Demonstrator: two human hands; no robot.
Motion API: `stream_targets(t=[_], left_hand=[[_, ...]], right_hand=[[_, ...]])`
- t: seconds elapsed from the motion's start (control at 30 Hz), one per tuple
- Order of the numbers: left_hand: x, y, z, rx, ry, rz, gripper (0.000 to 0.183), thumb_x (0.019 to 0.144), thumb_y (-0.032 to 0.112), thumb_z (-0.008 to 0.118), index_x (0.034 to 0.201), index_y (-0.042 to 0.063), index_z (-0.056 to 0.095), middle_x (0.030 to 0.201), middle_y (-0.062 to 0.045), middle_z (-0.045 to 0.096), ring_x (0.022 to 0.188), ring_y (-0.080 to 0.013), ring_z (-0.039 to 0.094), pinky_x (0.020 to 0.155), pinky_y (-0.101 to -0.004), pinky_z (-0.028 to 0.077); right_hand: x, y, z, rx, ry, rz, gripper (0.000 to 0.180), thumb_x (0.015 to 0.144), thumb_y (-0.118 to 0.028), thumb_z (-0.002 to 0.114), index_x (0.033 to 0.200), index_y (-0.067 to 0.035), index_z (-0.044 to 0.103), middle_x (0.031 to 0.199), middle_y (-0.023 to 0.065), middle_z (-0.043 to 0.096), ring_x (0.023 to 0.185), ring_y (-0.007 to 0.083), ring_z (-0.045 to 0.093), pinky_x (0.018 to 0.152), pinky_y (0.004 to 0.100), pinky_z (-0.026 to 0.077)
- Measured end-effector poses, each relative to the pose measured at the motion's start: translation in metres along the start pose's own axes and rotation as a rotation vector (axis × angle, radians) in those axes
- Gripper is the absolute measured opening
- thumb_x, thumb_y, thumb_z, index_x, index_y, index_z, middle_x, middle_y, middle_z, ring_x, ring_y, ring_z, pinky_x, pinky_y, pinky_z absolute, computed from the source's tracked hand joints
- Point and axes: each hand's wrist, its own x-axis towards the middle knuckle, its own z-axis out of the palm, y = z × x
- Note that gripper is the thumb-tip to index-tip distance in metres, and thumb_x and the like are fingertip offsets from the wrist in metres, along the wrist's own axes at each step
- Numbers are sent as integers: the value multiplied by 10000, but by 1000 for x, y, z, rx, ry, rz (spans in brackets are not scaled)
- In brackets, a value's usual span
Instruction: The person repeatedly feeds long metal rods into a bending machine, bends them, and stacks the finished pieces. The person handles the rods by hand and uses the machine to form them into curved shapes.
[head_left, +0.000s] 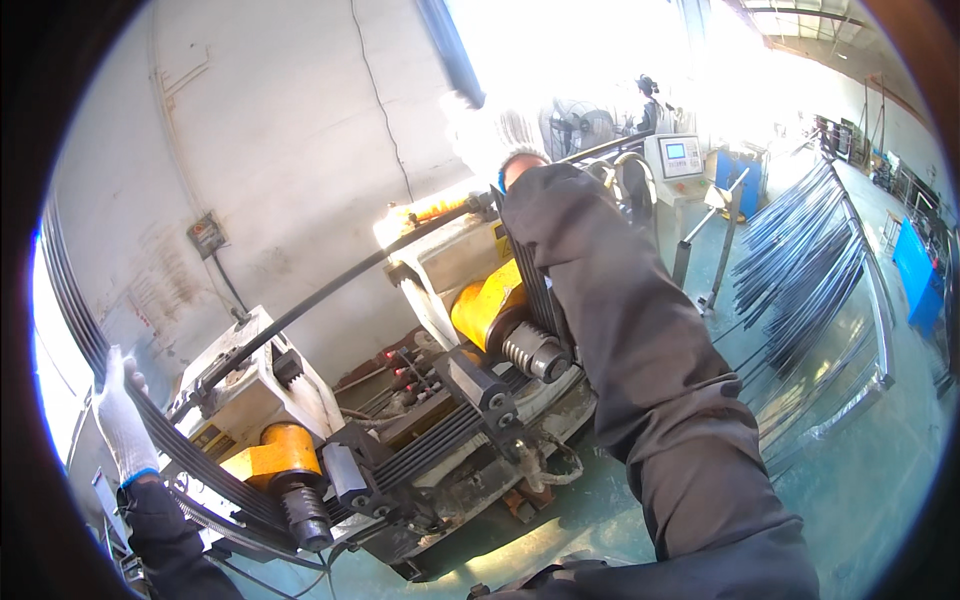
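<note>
My left hand (124, 420), in a white knit glove with a blue cuff, is curled on a bundle of dark metal rods (195, 461) at the left. The bundle lies across a two-headed bending machine (442, 262) and bends upward at both sides. Bright glare washes out my right hand (499, 139), also gloved; it is raised by the upper end of the rods' right leg (529, 289), and its fingers cannot be made out. Yellow bending arms (484, 307) with ribbed steel posts (536, 352) stand beside the rods, as do steel clamp blocks (480, 390).
A dark bar (360, 266) spans the two machine heads. Beyond my right sleeve are a control panel (677, 156), a fan (581, 124) and a person (652, 109). Many long rods (806, 262) rest on a metal rack (874, 300) at the right. A cable (559, 457) hangs below the clamps.
</note>
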Motion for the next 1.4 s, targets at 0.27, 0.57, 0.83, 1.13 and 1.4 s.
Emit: stream_targets(t=[0.27, 0.57, 0.83, 1.13, 1.4], left_hand=[[9, -19, -5, -80, -40, 22, 291, 1157, 365, 748, 1176, 76, 776, 880, 28, 673, 725, -50, 629, 629, -219, 493], [18, -29, -7, -143, -107, 27, 236, 1164, 284, 730, 1302, 95, 760, 901, 21, 664, 717, -71, 626, 628, -248, 497], [11, -19, -5, -111, -139, 11, 230, 1161, 247, 709, 1321, 88, 758, 899, 22, 646, 719, -73, 617, 638, -250, 502], [18, -30, -8, -94, -122, 20, 283, 1165, 250, 705, 1391, 86, 750, 916, 21, 651, 718, -70, 609, 641, -244, 499], [28, -36, -17, -48, -107, 6, 303, 1169, 288, 716, 1387, 82, 754, 950, 5, 690, 739, -70, 630, 648, -237, 507]], right_hand=[[8, 18, 18, 40, 129, -87, 453, 1076, -425, 706, 1097, 13, 820, 884, 247, 783, 848, 391, 785, 794, 504, 595], [-11, -6, -4, -4, 151, -123, 447, 1068, -439, 717, 1099, -4, 814, 935, 252, 790, 911, 415, 785, 827, 522, 596], [-3, 3, -3, -20, 116, -101, 485, 1064, -458, 747, 1145, 14, 820, 1048, 261, 817, 987, 423, 790, 881, 514, 612], [-4, 0, -5, -21, 96, -78, 484, 1068, -454, 731, 1153, 14, 823, 1041, 287, 811, 998, 434, 797, 878, 523, 609], [-4, 0, -9, -32, 93, -107, 510, 1073, -463, 719, 1166, 28, 821, 1038, 293, 812, 1013, 451, 801, 885, 526, 613]])
